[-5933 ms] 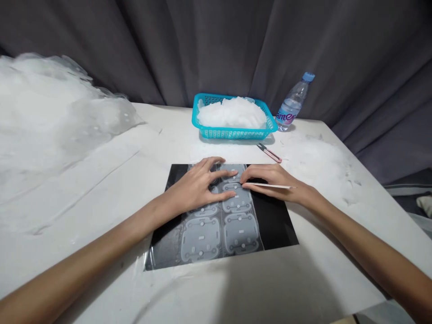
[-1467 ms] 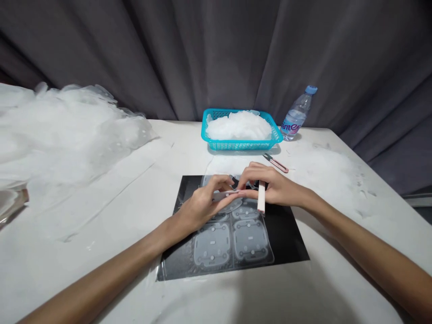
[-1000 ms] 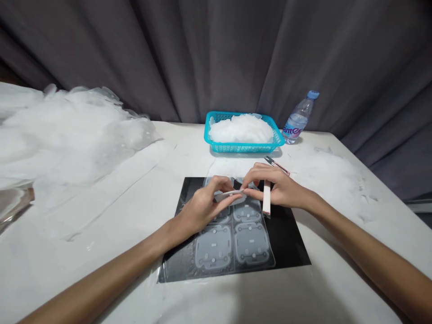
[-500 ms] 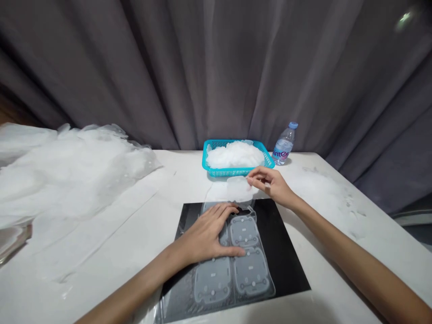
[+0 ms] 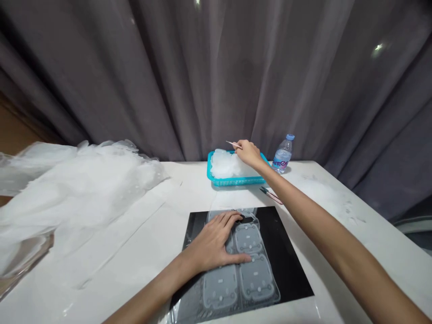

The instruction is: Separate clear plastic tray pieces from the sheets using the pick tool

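Right hand (image 5: 249,153), grip seemingly clamped on thin stick (image 5: 233,144), in front of basket (image 5: 232,182); left hand (image 5: 215,244), grip apart, on film (image 5: 256,279).

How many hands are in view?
2: the left hand spread on translucent film over a black mat; the right hand over the turquoise basket, holding a slim tool.

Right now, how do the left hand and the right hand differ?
The left hand lies spread on the clear sheet; the right hand is up over the basket. The left hand holds nothing visible, while the right hand has a thin stick. Both are bare.
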A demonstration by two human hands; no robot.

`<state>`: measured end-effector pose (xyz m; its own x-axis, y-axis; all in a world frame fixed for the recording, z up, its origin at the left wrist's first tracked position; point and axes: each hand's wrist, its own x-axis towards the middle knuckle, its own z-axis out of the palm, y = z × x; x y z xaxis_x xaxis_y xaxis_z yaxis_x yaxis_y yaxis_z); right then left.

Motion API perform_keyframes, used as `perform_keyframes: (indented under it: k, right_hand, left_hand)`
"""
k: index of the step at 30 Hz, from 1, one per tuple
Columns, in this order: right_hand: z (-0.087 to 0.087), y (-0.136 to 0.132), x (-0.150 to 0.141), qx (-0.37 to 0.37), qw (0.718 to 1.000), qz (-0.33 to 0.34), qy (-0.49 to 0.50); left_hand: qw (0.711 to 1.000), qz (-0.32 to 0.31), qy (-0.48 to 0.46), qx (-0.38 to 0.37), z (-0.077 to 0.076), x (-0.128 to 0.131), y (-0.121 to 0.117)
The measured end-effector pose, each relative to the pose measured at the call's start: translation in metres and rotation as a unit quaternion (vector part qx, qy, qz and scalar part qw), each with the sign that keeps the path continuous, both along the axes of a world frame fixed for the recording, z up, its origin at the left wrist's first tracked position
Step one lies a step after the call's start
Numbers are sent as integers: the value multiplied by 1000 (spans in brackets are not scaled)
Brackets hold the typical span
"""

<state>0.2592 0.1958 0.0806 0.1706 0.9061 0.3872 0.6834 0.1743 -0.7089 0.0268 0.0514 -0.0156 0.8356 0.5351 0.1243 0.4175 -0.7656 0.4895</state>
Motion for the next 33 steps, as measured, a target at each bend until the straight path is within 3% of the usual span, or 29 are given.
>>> perform_keyframes:
  k: [3, 6, 8, 10, 12, 14, 19, 23, 27, 33]
  right_hand:
    - [-2, -31, -10, 17, 999, 5, -45]
    - [-18, -90, -10, 41, 997, 41, -54]
    - [-36, -135, -5, 72, 995, 61, 26]
    - [-55, -176, 2, 19, 987, 76, 141]
    - [-71, -209, 12, -64, 960, 135, 235]
    - [-80, -231, 23, -107, 938, 190, 269]
    - [-84, -250, 40, -141, 952, 213, 169]
    - [-85, -249, 43, -160, 942, 263, 137]
    - [-85, -248, 45, -149, 946, 271, 101]
    - [-79, -248, 46, -135, 947, 285, 67]
  left_hand:
    - [1000, -30, -8, -3, 4, -3, 2]
    - [996, -86, 3, 6, 6, -4, 4]
    - [994, -105, 14, 20, 5, -4, 6]
    - [993, -107, 22, 33, 3, -2, 8]
    - [993, -104, 29, 46, 2, 0, 10]
    - [992, -109, 37, 59, 1, 2, 12]
    - [989, -123, 28, 74, 2, 6, 18]
    - [990, -111, 32, 79, 4, 9, 20]
    - [991, -103, 0, 88, 6, 10, 6]
    - [993, -96, -48, 39, -3, 12, -18]
